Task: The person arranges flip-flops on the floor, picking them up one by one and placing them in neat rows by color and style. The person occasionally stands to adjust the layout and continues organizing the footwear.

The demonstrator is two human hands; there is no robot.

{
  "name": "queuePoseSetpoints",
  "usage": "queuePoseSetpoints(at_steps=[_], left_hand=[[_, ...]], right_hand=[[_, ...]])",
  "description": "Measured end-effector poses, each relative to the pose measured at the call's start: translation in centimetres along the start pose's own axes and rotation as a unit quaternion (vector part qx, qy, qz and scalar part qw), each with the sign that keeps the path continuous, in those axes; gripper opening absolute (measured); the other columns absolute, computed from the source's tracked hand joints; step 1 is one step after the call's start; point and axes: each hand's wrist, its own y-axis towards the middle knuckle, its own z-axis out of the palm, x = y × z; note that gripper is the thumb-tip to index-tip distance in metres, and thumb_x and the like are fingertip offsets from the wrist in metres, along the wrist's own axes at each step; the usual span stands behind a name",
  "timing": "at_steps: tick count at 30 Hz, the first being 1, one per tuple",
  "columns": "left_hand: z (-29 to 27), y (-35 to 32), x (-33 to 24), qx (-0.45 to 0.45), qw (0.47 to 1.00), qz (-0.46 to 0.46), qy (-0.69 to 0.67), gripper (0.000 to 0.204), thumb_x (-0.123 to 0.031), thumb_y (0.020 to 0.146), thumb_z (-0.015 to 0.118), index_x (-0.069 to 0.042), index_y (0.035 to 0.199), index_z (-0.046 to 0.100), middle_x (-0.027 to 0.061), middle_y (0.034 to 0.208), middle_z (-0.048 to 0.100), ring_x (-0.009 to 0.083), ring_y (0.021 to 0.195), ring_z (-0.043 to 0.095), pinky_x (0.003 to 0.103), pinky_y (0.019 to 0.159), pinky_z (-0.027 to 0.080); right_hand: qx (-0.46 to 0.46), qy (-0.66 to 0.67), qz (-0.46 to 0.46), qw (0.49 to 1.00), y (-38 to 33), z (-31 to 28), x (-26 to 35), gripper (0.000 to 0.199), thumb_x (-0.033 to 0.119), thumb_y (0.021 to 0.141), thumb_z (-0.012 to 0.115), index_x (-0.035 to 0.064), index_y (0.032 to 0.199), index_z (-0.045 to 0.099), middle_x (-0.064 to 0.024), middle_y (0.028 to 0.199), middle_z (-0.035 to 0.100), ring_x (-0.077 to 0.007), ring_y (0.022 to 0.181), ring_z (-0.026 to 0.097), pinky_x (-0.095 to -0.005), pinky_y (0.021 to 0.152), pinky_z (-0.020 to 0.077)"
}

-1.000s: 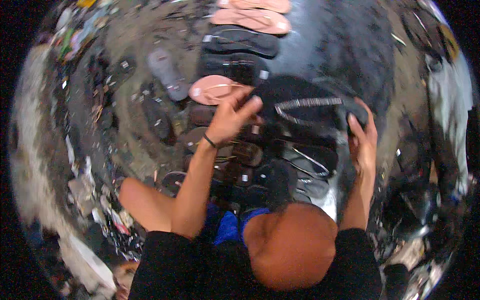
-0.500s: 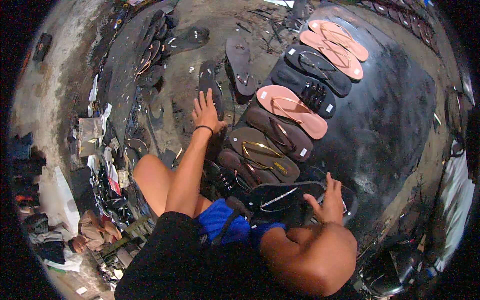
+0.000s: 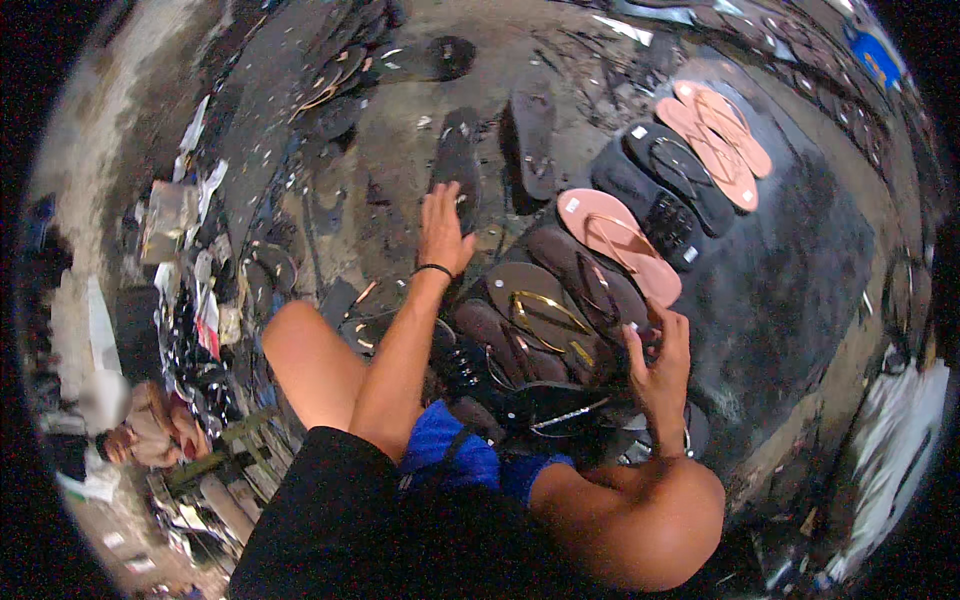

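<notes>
My left hand (image 3: 443, 235) lies with its fingers stretched out over the near end of a dark flip-flop sole (image 3: 458, 150) on the ground. My right hand (image 3: 662, 365) has its thumb and bent fingers closed at the heel end of a dark brown flip-flop (image 3: 588, 275) in the row. Below that one lies an olive-brown flip-flop with a gold strap (image 3: 535, 310). A pink flip-flop (image 3: 615, 235) rests just above it. Nearer my body is a black flip-flop with a glittering strap (image 3: 560, 408).
The row of flip-flops lies along a black sheet (image 3: 790, 270), with a pink pair (image 3: 715, 150) at its far end. Another dark sole (image 3: 533, 140) sits on the ground to its left. Scraps and paper litter (image 3: 205, 290) spread at the left; a pale sheet (image 3: 890, 450) lies far right.
My right hand has moved up from beside the black glittering-strap flip-flop to the heel of the dark brown one. The left hand stays over the dark sole; the whole view has shifted.
</notes>
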Motion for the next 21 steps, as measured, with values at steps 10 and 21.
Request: queuePoseSetpoints(at_steps=[10, 21], left_hand=[[-19.1, -0.4, -14.8, -0.056, 0.934, 0.344, -0.084, 0.040, -0.011, 0.077, 0.061, -0.009, 0.117, 0.063, 0.0133, 0.101, 0.069, 0.0305, 0.091, 0.065, 0.041, 0.082, 0.050], [-13.8, 2.6, -22.4, 0.265, 0.770, 0.192, -0.548, 0.064, -0.012, 0.085, 0.076, 0.001, 0.140, 0.046, 0.0143, 0.129, 0.060, 0.0217, 0.119, 0.058, 0.037, 0.104, 0.044]], right_hand=[[-0.058, 0.110, -0.268, 0.955, 7.9, -2.4, 11.1, 0.067, 0.002, 0.080, 0.073, 0.0038, 0.140, 0.046, -0.0193, 0.145, 0.045, -0.0349, 0.135, 0.043, -0.0410, 0.105, 0.0415], [-0.220, 0.448, 0.023, 0.866, 6.8, -16.5, 0.9, 0.033, 0.018, 0.094, 0.067, -0.0014, 0.118, 0.055, -0.0028, 0.087, 0.063, -0.0134, 0.077, 0.059, -0.0273, 0.073, 0.0477]])
